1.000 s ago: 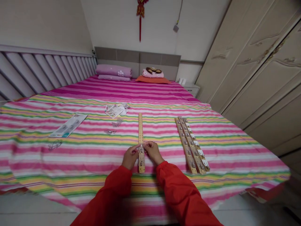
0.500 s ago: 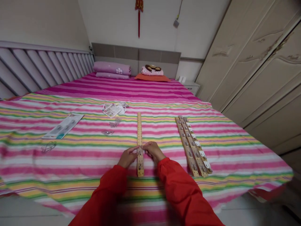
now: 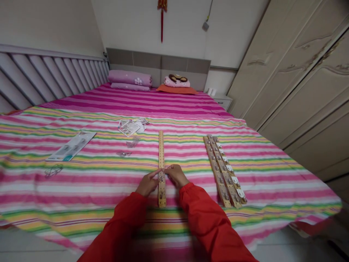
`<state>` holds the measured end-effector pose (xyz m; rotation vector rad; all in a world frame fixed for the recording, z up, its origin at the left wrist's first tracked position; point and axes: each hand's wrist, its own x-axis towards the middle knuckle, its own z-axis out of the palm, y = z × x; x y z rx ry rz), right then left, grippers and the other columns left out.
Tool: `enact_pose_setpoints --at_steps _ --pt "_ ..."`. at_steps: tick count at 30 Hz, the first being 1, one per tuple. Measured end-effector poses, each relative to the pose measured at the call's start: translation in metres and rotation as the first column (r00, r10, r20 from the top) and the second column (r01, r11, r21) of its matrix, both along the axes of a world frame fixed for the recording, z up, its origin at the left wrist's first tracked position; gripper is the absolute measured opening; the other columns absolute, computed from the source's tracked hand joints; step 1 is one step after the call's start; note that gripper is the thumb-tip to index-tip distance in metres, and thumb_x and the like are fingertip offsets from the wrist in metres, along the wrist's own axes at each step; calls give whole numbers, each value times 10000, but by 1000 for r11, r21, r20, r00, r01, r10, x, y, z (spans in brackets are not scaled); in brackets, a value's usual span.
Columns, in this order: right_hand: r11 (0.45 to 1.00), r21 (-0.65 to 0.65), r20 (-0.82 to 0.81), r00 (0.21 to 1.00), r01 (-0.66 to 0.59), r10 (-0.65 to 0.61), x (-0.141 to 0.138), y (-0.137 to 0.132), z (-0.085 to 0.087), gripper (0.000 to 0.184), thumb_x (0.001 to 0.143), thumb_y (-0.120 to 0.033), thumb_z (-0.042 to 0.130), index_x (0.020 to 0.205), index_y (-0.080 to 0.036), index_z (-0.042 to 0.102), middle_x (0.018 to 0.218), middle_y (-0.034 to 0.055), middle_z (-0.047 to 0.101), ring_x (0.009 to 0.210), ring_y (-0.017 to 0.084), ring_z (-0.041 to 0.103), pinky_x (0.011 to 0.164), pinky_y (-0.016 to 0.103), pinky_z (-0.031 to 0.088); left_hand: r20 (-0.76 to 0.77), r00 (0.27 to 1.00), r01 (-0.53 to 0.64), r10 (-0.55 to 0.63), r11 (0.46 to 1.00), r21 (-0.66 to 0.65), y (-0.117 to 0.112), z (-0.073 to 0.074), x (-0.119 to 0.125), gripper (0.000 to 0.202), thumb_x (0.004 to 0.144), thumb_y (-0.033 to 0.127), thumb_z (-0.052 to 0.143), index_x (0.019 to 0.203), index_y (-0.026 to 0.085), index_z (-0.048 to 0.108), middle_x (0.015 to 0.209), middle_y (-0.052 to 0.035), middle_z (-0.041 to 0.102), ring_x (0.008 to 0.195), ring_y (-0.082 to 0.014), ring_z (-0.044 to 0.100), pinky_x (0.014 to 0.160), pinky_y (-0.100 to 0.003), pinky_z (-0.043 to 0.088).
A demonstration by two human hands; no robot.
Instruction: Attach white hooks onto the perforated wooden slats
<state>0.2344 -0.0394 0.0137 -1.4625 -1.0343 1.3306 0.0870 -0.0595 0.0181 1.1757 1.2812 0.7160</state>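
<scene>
The single head view looks forward and down from the near edge of a multicoloured striped cloth (image 3: 89,189) towards the grey panelled headboard (image 3: 196,71); red fabric sleeves (image 3: 207,214) enter closest, from below; the dim headboard seems well off.

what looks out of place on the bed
Nothing looks plainly spilled or damaged. The thin loopy bundle lies loose near the flat packet, looking untidy against the strips lined up at the right.
</scene>
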Motion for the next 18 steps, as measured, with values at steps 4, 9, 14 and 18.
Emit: enact_pose_setpoints --at_steps 4,9,14,18 --pt "995 -76 -80 995 -67 61 3 -4 8 297 577 -266 735 467 -201 467 282 -96 346 298 47 230 325 210 123 -10 999 -35 35 999 -14 0 0 2 706 638 243 631 1316 90 506 352 114 358 358 -52 286 425 -190 203" --pt "984 -137 -118 989 -110 94 5 -6 12 190 603 -165 644 499 -188 486 270 -103 344 275 39 203 316 208 91 -32 998 -54 54 998 -16 0 -2 3 681 641 199 623 1304 89 518 337 119 348 349 -53 287 415 -189 199" --pt "980 -133 -144 981 -149 129 7 -9 12 117 602 -164 616 545 -182 514 277 -107 364 247 39 190 297 199 77 46 997 -55 56 998 -37 2 -8 3 721 639 174 602 1344 98 472 335 119 353 348 -64 307 418 -193 206" --pt "984 -100 -146 981 -145 130 7 -12 11 224 674 -277 608 518 -188 474 278 -92 362 235 36 199 289 194 77 143 989 -25 37 996 -87 3 -13 0 798 633 185 590 1395 71 382 326 125 331 328 -64 290 412 -193 166"
